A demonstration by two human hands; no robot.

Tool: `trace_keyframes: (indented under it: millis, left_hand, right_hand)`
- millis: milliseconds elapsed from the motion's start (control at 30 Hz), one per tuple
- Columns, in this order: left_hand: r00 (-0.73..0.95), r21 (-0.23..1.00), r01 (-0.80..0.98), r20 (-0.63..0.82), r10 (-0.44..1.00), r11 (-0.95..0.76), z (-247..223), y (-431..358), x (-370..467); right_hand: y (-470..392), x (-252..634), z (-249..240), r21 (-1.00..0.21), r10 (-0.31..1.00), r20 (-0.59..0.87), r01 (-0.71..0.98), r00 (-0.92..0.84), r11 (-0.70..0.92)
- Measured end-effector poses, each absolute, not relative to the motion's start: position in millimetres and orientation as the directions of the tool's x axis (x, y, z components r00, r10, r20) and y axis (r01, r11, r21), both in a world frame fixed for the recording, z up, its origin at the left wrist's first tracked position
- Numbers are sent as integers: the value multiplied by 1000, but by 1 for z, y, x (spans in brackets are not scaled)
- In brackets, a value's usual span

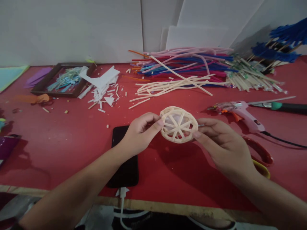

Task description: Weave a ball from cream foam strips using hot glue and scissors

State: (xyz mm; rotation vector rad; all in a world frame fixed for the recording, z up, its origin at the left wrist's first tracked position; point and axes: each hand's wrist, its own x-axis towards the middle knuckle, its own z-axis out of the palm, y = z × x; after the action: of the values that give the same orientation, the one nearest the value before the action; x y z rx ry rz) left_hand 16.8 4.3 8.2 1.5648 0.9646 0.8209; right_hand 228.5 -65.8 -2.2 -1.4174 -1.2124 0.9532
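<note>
Between my two hands, raised above the red table, is a small round cream-coloured wheel (177,126) with spokes crossing at its middle. Something pale and see-through shows behind the spokes. My left hand (141,134) pinches the left rim between thumb and fingers. On the right rim, my right hand (222,145) grips with its thumb in front and fingers behind. A black phone (124,172) with a white cable lies partly under my left forearm. Red and yellow scissor handles (260,151) show beside my right wrist, the rest hidden.
A pink glue gun (248,115) lies at right beside a tool with a black handle (290,107). Behind are cream fuzzy stems (172,85), coloured stems (182,62) and wrapped sticks (251,75). White scraps (102,84) and a brown frame (38,91) sit at left.
</note>
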Motion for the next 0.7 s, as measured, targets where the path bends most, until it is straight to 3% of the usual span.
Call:
trace_keyframes:
  millis: [200,300,533,700]
  left_hand:
    - [433,953,261,25,901,-152,10,3,16]
    - [454,966,238,-22,891,-97,12,3,18]
    - [495,971,230,-180,850,71,13,5,20]
    - [516,963,253,-217,829,95,11,6,18]
  right_hand:
    - [-63,231,-10,-991,976,-105,-98,189,-87]
    - [-61,230,-8,-973,966,-161,-197,203,-121]
    - [-54,230,-1,-903,923,-366,-287,119,-321]
    - [-52,233,-3,-893,912,-402,-254,77,-372]
